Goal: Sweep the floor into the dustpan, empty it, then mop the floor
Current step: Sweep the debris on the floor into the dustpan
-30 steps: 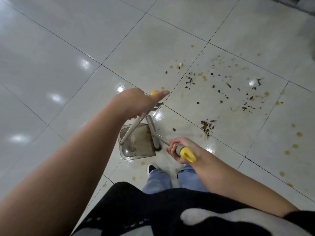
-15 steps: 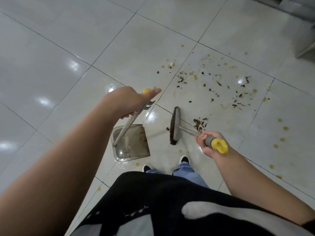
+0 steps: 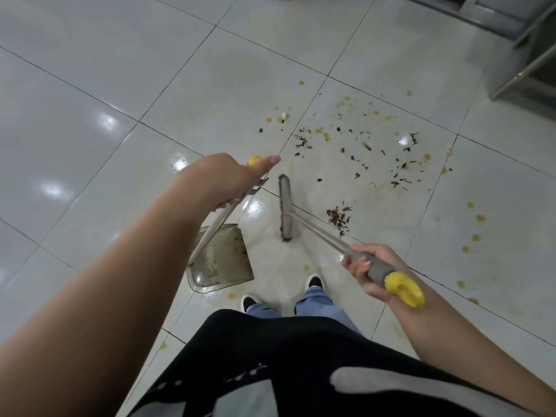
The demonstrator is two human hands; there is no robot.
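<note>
Debris (image 3: 338, 219) lies in a small dark pile on the floor (image 3: 90, 85) at 3 o'clock from the broom head (image 3: 285, 212). The right hand (image 3: 368, 270) grips the broom's grey handle; the left hand (image 3: 224, 182) grips the dustpan handle, the dustpan (image 3: 227, 261) resting at 7 o'clock from the broom head.

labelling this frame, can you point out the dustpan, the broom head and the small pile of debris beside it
dustpan (image 3: 231, 260), head view, bare inside of the tray
broom head (image 3: 285, 207), head view, middle of the bristle bar
debris pile (image 3: 338, 219), head view, centre of the dark clump
</note>
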